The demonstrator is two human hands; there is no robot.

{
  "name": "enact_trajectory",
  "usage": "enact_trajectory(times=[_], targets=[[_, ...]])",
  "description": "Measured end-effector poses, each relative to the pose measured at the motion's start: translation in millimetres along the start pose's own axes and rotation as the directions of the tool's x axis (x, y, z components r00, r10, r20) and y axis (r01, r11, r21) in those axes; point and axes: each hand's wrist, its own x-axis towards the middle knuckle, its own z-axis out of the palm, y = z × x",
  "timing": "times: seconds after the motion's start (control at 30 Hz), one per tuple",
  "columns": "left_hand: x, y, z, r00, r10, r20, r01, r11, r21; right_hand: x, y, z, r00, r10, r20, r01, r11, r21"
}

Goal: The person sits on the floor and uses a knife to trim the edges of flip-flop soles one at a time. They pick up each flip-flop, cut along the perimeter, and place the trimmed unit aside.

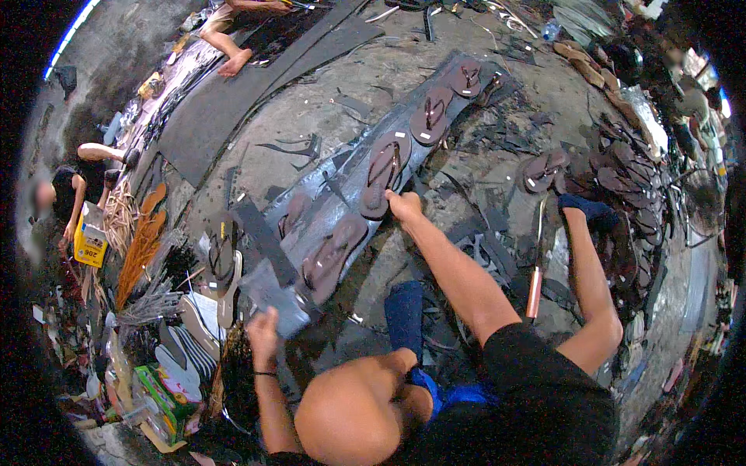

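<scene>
— Sandals lie in a row on the grey board; which step is this?
— Placing, I think. The right hand pinches the heel of a brown sandal and the left hand clasps a grey sheet. The next move needs careful alignment.

A sandal-making workshop: rows of brown sandals, rubber scraps, concrete floor.

Brown flip-flop flat on dark strip, sole down, straps up, grey sheet piece held loosely
</scene>
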Motion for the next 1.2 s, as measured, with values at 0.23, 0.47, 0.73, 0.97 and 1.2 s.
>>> enact_trajectory(times=[0.23, 0.47, 0.73, 0.97, 1.2], targets=[[-1.0, -51.8, 78.1, 0.803, -0.554, -0.222, 0.359, 0.746, -0.561, 73.9, -42.3, -77.6, 0.984, -0.092, -0.154, 0.128, 0.961, 0.243], [38.2, -3.7, 43.8, 0.88, -0.472, -0.054, 0.287, 0.619, -0.731, 88.3, -82.9, -62.8, 0.991, 0.055, 0.123, -0.114, 0.833, 0.541], [177.1, -46.3, -6.9, 0.894, -0.444, -0.067, 0.39, 0.842, -0.371, 135.1, -97.4, -48.7, 0.969, -0.038, 0.243, -0.142, 0.72, 0.679], [188.0, 7.7, 70.4, 0.874, -0.43, 0.228, 0.476, 0.658, -0.584, 198.1, -71.7, -108.9, 0.917, 0.128, -0.377, 0.099, 0.843, 0.528], [182.2, 29.0, 112.1, 0.961, -0.196, 0.195, 0.275, 0.749, -0.603, 173.6, -102.9, -182.3, 0.762, -0.046, -0.646, 0.188, 0.97, 0.153]])
